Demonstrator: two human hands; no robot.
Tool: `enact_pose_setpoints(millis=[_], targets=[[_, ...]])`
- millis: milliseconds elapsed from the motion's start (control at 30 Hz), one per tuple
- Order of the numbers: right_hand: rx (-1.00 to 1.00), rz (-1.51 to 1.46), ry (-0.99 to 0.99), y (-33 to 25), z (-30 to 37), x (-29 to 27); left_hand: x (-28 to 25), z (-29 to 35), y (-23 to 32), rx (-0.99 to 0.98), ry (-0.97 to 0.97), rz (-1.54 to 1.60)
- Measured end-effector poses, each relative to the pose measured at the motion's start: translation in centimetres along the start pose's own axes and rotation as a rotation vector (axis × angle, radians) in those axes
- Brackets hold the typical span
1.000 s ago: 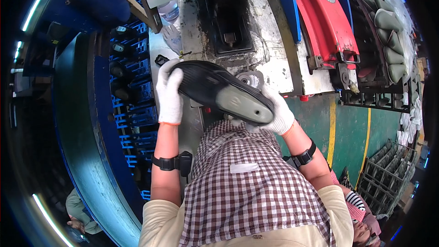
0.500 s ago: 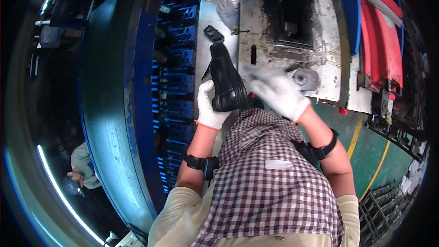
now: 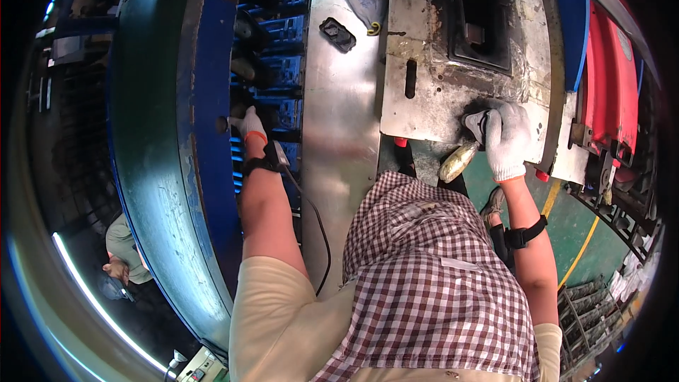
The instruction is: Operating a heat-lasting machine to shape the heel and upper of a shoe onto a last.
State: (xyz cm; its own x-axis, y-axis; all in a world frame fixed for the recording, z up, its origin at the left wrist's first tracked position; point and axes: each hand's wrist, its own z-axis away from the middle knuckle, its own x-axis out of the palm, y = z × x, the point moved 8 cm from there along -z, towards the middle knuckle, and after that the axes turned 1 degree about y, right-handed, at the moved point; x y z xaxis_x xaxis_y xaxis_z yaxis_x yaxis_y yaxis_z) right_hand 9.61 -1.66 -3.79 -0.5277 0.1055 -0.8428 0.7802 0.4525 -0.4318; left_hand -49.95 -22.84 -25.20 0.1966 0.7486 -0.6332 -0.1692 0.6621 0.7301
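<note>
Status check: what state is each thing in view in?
Left hand: gloved, at the blue rack, grip unclear
Right hand: gloved, curled, grip partly hidden
Grey glove: unworn, on the metal ledge
Small black piece: lying near that glove
Light tube: lit
Checked apron: worn

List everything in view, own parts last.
Bench: 1, pale grey, ahead
Wrapped piece: 1, yellowish, at bench edge
Steel ledge: 1, silver, left of bench
Small case: 1, black, on ledge
Loose glove: 1, grey, beyond case
Rack: 1, blue, left of ledge
Long surface: 1, greenish, far left
Machine part: 1, red, right
Co-worker: 1, greyish top, lower left
Apron: 1, brown-white check, worn
Left hand: 1, white-gloved, at rack
Right hand: 1, white-gloved, at bench edge
</note>
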Motion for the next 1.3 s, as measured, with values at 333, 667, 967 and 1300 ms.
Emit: enact_pose_setpoints(millis=[333,667,967,1300], targets=[[0.079,0.011,-0.033,1.0,0.4,0.6,-12.1,9.0,-11.0,-0.064,0.662,0.212],[0.010,0.078,-0.038,1.2,0.6,1.0,-16.1,-0.1,-26.1,-0.711,0.093,0.851],[-0.222,0.120,-0.070,-1.2,0.0,0.2,-13.8,14.6,-18.3,-0.775,-0.164,1.123],[0.064,-0.837,-0.587,-7.9,-0.7,2.3,3.3,36.5,7.7,-0.581,-1.436,0.954]])
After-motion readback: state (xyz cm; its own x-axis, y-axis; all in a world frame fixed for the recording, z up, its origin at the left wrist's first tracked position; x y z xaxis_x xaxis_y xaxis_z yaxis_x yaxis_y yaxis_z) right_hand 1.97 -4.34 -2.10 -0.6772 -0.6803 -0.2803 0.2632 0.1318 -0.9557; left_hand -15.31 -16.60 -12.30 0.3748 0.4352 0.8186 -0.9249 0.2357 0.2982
